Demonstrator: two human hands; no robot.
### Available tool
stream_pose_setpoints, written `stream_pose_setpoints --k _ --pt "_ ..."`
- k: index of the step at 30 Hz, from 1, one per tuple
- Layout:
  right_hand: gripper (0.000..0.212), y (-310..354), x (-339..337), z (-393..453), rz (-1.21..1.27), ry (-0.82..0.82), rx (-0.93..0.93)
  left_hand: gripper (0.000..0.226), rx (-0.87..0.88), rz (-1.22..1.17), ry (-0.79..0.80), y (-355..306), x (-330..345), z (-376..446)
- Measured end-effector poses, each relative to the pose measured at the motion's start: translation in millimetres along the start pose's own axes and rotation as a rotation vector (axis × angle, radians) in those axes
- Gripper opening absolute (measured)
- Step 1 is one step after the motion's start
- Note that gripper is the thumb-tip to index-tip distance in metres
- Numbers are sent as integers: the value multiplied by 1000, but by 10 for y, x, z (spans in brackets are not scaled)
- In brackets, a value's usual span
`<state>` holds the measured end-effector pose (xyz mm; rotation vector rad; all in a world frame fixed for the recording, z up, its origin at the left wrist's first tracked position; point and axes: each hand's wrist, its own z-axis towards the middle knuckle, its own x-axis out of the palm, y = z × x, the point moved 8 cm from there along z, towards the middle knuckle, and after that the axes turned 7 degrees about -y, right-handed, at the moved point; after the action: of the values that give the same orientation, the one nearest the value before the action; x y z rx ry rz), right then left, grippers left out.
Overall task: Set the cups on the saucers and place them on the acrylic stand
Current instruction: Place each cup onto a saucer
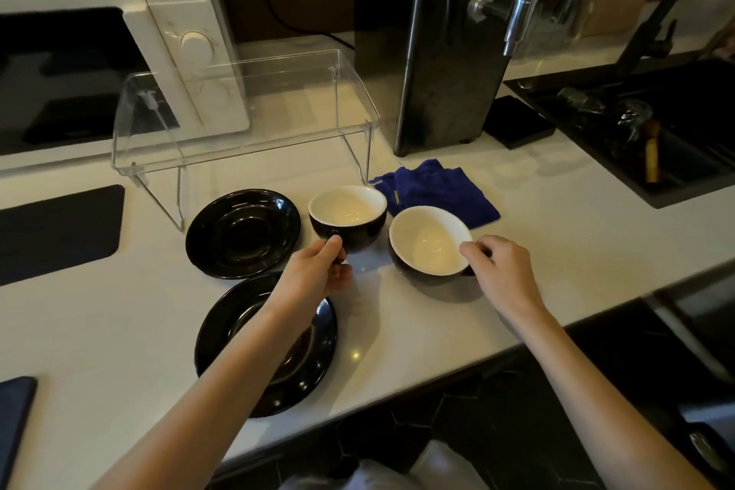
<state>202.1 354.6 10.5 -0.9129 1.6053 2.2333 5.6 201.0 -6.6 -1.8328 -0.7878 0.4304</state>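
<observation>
Just in front of the clear stand (246, 107), two cups sit on the white counter (557, 219), both glossy black outside and cream inside. One cup (347, 211) stands upright below the stand's right leg; the left hand (318, 274) pinches its handle between thumb and fingers. A second cup (429, 241), farther right of the stand, tilts toward the viewer, and the right hand (501, 270) pinches its rim and handle side.

Two round black saucers lie empty: one (242, 233) nearly under the stand's front edge, just left of the upright cup, the other (265, 346) nearer the counter's front edge, partly covered by the left forearm. Bare counter lies between the saucers and cups.

Atop the stand, the flat shelf with raised rims is bare. Right of the stand's front corner lies a folded blue cloth (433, 187), soft and rumpled. Behind the stand sits a white microwave (119, 64); to its right rises a dark glossy column (449, 40).
</observation>
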Motion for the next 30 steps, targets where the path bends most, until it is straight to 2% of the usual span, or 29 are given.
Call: stream_pose_setpoints --k 6,12,15,20,30 --pt "26 330 136 83 110 3 -55 30 117 28 -37 -144 -423 3" --pt "31 852 524 -34 153 157 -208 27 196 70 -125 -170 -890 -32" --pt "37 1054 772 -199 182 248 -279 28 185 71 -157 -134 -1094 -34" --pt "36 1205 1143 -487 182 404 -337 29 153 83 -194 -38 -1314 -4" --pt "41 1309 1332 -708 133 478 -402 29 92 114 -214 13 -1435 76"
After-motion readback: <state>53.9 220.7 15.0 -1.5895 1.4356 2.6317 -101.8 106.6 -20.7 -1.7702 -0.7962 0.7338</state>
